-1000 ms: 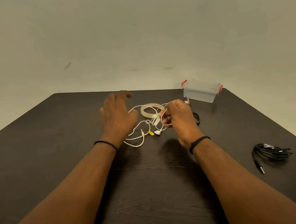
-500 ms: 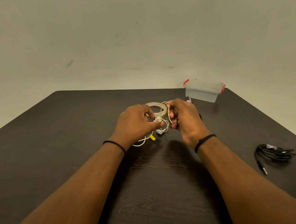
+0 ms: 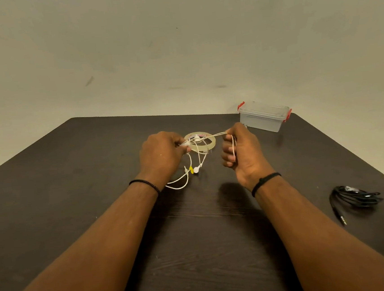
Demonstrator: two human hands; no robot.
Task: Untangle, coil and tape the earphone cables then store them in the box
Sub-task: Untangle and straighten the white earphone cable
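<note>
Dark worktop (image 3: pixel 72 180), mid-frame: white cable (image 3: pixel 197 154) stretches between left hand (image 3: pixel 161 156), pinching it, and right hand (image 3: pixel 240 151), fingers curled round its coil.

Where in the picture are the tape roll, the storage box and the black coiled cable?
tape roll (image 3: pixel 209 145), head view, on its clear front rim.
storage box (image 3: pixel 260 121), head view, on its translucent front wall.
black coiled cable (image 3: pixel 355 198), head view, on the middle of the bundle.
</note>
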